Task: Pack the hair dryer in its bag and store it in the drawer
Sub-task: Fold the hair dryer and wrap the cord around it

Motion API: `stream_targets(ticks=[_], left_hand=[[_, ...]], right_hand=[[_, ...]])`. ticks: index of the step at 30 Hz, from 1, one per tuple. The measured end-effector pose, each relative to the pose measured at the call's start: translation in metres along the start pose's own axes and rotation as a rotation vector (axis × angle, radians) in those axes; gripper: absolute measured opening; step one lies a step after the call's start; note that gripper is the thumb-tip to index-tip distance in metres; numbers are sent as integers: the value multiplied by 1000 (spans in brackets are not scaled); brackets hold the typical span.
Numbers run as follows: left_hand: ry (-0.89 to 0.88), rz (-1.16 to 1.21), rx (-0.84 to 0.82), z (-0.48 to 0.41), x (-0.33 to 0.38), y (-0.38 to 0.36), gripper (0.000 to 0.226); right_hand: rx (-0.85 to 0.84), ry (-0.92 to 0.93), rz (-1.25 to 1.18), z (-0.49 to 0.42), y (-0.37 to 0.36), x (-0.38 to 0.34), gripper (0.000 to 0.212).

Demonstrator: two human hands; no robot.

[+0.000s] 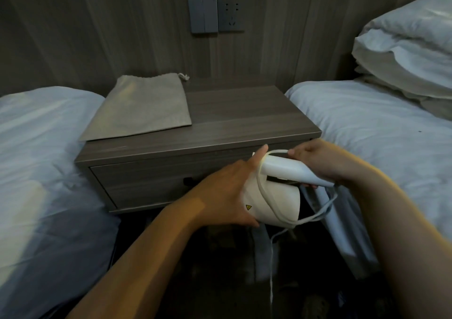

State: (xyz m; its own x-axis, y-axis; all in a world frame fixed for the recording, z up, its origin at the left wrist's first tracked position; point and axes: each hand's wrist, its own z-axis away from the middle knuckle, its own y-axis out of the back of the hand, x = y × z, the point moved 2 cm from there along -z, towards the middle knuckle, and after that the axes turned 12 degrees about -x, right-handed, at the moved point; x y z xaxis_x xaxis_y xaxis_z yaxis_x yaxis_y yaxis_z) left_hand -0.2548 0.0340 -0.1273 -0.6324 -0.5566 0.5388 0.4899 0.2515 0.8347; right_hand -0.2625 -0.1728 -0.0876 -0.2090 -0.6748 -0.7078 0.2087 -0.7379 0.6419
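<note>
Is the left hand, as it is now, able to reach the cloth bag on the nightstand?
Probably yes. The bag lies flat on the left part of the nightstand, with nothing between it and the left hand. But that hand grips the hair dryer, so it would need to let go first.

BODY | I see a left hand (227,194) and a right hand (315,162), both bare | wrists uncovered | forearms long and slim, bare all the way to the frame edge | any sleeve lies outside my view
</note>
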Motion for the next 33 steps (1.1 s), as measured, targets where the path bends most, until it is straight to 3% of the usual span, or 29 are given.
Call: stream_targets(ticks=[6,9,15,18,20,25,27,30,33], left_hand=[[-5,-252,40,0,-3,-7,132],[-17,-267,63,2,-2,-5,120],[-18,127,9,5,-8,-2,112],[-43,344,29,3,-13,-1,109],[-56,472,53,2,-14,-1,106],[-92,702,128,1,-9,2,97],[-85,720,180,-1,-8,5,98],[-50,720,241,-2,-9,7,103],[3,699,300,-3,-12,8,104]], right_hand=[[19,-16,21,-3,-4,-1,35],[-89,-25,-90,-5,-3,4,34],[-490,8,-609,-11,3,27,26],[-476,45,-904,-18,0,33,23],[-436,119,-1021,-22,-6,32,9],[-395,248,-797,-36,-22,26,43],[-336,244,-784,-38,-29,24,40],[-244,254,-751,-36,-33,20,16],[-236,219,-698,-33,-36,20,31]])
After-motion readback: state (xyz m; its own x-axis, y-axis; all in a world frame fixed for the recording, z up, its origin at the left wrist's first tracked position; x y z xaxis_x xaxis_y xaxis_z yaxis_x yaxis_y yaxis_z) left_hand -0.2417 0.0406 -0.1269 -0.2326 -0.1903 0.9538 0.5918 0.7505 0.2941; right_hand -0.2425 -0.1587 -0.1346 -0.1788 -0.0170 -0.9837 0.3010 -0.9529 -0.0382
